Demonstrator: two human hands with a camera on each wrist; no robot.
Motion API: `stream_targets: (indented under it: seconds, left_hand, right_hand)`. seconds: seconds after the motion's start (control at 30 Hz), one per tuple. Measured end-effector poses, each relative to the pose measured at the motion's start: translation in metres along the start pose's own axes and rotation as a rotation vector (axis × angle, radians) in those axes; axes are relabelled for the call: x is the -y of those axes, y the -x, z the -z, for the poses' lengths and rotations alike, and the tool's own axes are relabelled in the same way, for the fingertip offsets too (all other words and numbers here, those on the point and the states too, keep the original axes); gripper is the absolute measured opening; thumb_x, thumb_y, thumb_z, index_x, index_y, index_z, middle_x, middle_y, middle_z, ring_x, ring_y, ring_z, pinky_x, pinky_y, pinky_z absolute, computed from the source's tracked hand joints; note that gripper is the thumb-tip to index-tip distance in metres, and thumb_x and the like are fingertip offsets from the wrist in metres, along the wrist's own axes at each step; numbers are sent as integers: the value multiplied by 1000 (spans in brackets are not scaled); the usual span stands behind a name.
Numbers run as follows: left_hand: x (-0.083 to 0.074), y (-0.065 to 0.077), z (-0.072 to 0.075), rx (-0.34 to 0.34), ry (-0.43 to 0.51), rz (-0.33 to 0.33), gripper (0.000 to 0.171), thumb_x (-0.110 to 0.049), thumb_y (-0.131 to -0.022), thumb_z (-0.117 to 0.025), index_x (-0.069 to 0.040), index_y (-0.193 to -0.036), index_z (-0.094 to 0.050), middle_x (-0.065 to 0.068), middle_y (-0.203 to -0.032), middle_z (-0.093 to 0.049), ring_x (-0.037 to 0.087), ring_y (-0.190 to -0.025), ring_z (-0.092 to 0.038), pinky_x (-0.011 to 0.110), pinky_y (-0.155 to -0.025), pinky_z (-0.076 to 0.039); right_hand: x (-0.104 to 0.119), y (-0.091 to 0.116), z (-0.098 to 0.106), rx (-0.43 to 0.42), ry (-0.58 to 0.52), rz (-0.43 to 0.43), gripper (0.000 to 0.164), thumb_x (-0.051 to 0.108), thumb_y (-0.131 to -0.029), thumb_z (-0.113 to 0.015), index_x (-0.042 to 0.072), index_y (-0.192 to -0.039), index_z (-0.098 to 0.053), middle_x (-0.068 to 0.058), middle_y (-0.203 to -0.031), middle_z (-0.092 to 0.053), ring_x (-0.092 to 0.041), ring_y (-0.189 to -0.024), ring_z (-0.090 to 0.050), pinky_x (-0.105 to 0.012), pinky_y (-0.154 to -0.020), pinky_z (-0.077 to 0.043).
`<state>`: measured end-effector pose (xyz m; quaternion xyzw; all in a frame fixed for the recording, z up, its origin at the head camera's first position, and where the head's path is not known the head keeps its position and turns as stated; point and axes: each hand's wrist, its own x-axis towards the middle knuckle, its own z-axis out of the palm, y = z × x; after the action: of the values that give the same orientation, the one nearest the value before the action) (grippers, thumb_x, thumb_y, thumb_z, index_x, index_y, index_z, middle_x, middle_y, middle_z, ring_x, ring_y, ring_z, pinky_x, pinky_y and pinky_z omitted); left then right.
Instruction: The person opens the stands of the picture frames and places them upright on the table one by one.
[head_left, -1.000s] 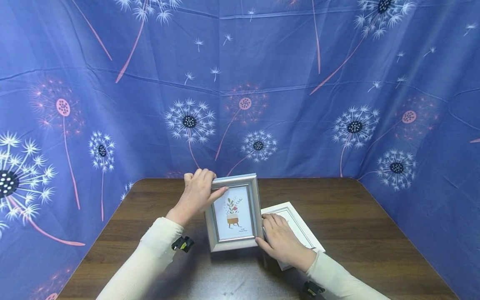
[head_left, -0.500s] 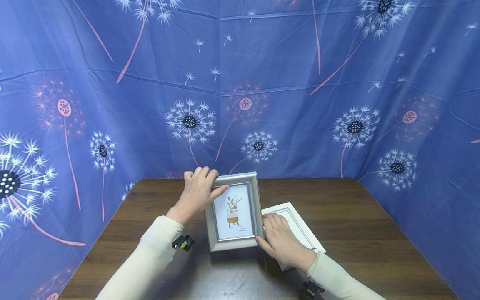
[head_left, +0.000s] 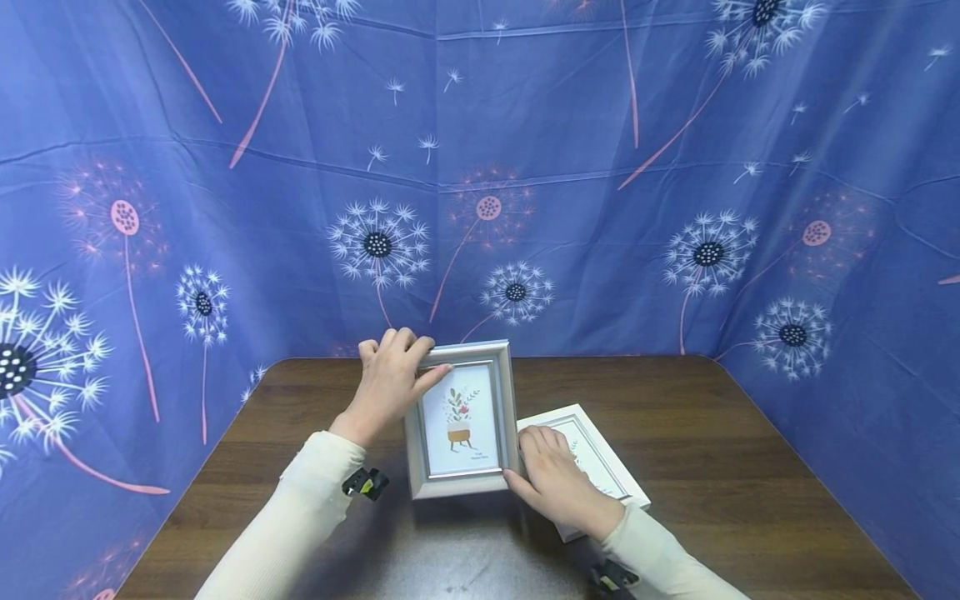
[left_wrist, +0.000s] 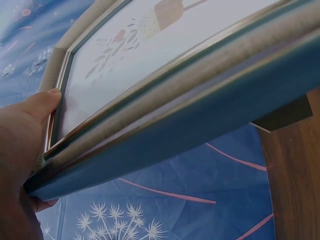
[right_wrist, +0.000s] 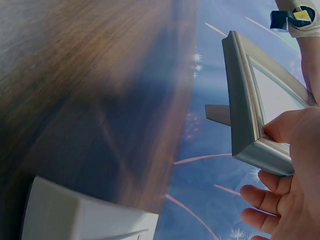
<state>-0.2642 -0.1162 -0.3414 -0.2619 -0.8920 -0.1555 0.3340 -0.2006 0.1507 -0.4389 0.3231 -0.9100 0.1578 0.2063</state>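
A silver-grey picture frame [head_left: 461,425] with a potted-plant print stands tilted up in the head view, between both hands. My left hand [head_left: 386,383] grips its upper left corner, thumb over the front and fingers behind the top edge. At the lower right edge, my right hand [head_left: 562,483] pinches the frame, its thumb on the front face in the right wrist view. A support leg [right_wrist: 218,114] juts from the back. Partly hidden under the right forearm, a white picture frame [head_left: 630,475] lies face up on the table.
The brown wooden table [head_left: 720,467] carries both frames. A blue curtain [head_left: 600,250] with dandelion prints hangs behind it and along the sides. Each wrist wears a dark strap, such as the left wrist strap [head_left: 366,483].
The silver-grey frame has shifted slightly left and up with both hands still on it. My right hand has moved a little left, showing more of the white frame.
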Motion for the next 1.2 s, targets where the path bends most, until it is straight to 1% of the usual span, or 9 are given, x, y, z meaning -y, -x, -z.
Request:
stream_targets:
  seconds: [0.13, 0.23, 0.37, 0.53, 0.73, 0.83, 0.97, 1.2]
  left_hand:
    - [2, 0, 1, -21, 27, 14, 35, -39, -90, -73, -10, -108, -66, 3, -87, -44, 23, -80, -39, 49, -76, -23]
    - [4, -1, 1, -24, 43, 30, 34, -37, -90, -73, -10, -108, -66, 3, -87, -44, 23, -81, -39, 50, -77, -22]
    - [7, -1, 4, -13, 54, 45, 34, -37, -90, -73, -9, -109, -66, 3, -87, -44, 25, -83, -39, 51, -77, -22]
    - [10, 0, 7, 10, 65, 63, 34, -36, -90, -73, -9, -109, -65, 4, -89, -44, 26, -85, -39, 52, -78, -22]
    - [14, 0, 10, 31, 60, 82, 35, -38, -91, -72, -10, -109, -64, 4, -90, -44, 26, -87, -39, 52, -78, -22]
    - [15, 0, 11, 27, 60, 83, 35, -38, -90, -73, -10, -109, -64, 4, -89, -43, 27, -87, -39, 52, -79, -21]
    - [17, 0, 12, 21, 57, 89, 34, -37, -90, -73, -9, -109, -64, 5, -88, -43, 28, -87, -39, 53, -79, -21]
    - [22, 3, 13, 33, -1, 109, 37, -38, -92, -70, -6, -109, -60, 9, -92, -47, 32, -91, -41, 55, -80, -22]
  right_hand:
    - [2, -3, -2, 15, -26, -24, 32, 25, -92, -64, 1, -108, -50, -7, -100, -48, -25, -98, -44, -46, -91, -34]
    - [4, -6, -5, 7, -35, -27, 31, 24, -92, -64, 1, -108, -50, -7, -100, -48, -26, -97, -44, -46, -89, -34]
    - [6, -10, -8, -6, -45, -19, 30, 23, -92, -64, 1, -106, -50, -9, -100, -49, -28, -99, -45, -47, -90, -33]
    - [8, -13, -11, 4, -56, -24, 34, 25, -93, -64, -1, -109, -50, -12, -106, -51, -30, -103, -46, -48, -91, -33]
    - [10, -18, -15, 8, -56, -24, 34, 26, -93, -64, -1, -110, -51, -11, -104, -50, -27, -98, -44, -45, -88, -33]
    - [11, -21, -16, 14, -55, -26, 32, 25, -94, -64, 0, -110, -50, -9, -104, -49, -26, -98, -44, -45, -88, -33]
    - [13, -25, -19, 2, -49, -21, 31, 24, -92, -65, 0, -107, -50, -8, -99, -48, -25, -95, -43, -46, -87, -33]
    - [16, -33, -25, 2, -55, -34, 31, 25, -91, -66, 1, -103, -50, -8, -95, -47, -25, -91, -43, -47, -87, -33]
